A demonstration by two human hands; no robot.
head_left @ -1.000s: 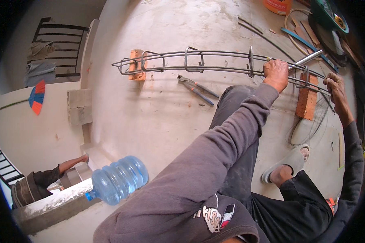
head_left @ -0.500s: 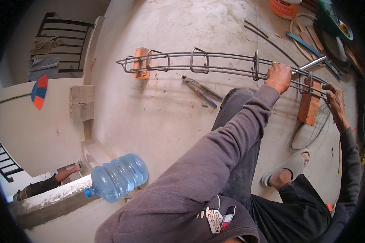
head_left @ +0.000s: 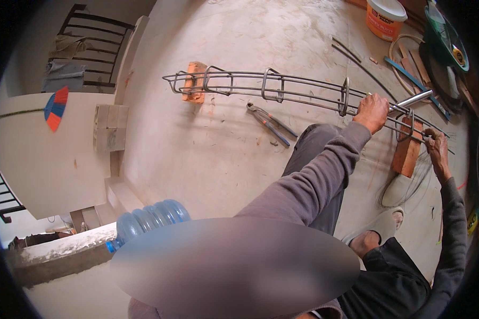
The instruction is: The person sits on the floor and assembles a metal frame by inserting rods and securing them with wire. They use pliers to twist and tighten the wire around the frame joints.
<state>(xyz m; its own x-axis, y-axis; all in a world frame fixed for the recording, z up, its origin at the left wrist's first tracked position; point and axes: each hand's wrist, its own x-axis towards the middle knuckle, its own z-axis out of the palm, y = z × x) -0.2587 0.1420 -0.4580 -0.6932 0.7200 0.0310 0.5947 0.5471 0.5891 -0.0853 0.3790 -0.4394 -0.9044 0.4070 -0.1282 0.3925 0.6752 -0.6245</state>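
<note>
A long rebar cage (head_left: 303, 95) of thin dark bars with bent square stirrups rests across two orange bricks, the left brick (head_left: 193, 98) and the right brick (head_left: 407, 154). My left hand (head_left: 372, 112) is closed around the bars just left of the right brick. A silver metal pipe (head_left: 418, 97) juts out beyond that hand, crossing the cage at a slant. My right hand (head_left: 437, 153) has its fingers bent in against the bars near their right end; the exact grip is partly hidden. Pincers (head_left: 271, 125) with dark handles lie on the floor below the cage.
Two loose rods (head_left: 362, 66) lie beyond the cage. An orange-and-white bucket (head_left: 386, 21), a green basin (head_left: 449, 37) and a blue strip (head_left: 415, 87) are at far right. Thin wire (head_left: 388, 204) curls near my sandalled foot (head_left: 380, 228). A blue water jug (head_left: 151, 218) lies at left.
The whole view has shifted slightly. My right hand sits lower against the cage, and bar ends now show beyond it. My left hand keeps its hold.
</note>
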